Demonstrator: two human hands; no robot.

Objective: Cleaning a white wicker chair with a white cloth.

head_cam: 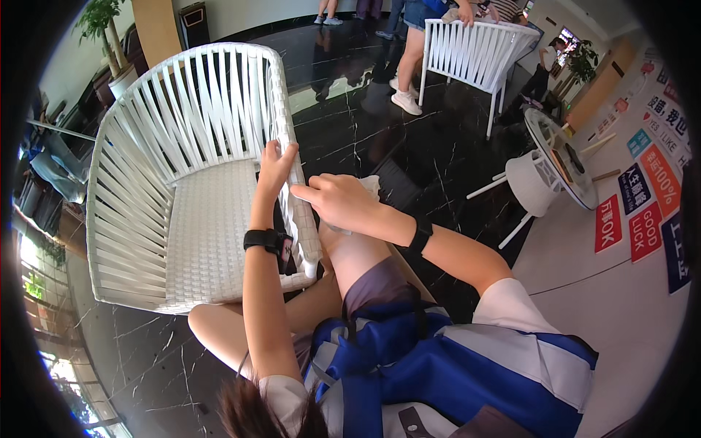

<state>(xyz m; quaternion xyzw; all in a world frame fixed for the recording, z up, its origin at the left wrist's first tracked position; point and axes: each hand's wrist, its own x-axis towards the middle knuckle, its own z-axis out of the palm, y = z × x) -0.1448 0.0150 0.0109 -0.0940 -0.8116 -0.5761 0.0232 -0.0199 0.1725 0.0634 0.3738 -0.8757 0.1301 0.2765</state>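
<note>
A white woven armchair (211, 219) stands tilted in front of my knees, its slatted back and side curving round a basket-weave seat. My left hand (275, 167) grips the top of the chair's near armrest (304, 230), with fingers over its edge. Just to the right, my right hand (342, 202) is closed, its thumb side against the same armrest. A piece of white cloth or tissue (371, 185) sticks out behind the right hand's knuckles; most of it is hidden by the hand. Dark bands circle both wrists, the left one with a watch face.
Another white chair (471, 57) stands at the back, a person's hand on its top rail. A round glass-topped table (561, 159) lies tipped at the right, near several printed signs (646, 230). Polished black floor (361, 128) with white veins spreads between. A potted plant (123, 82) stands back left.
</note>
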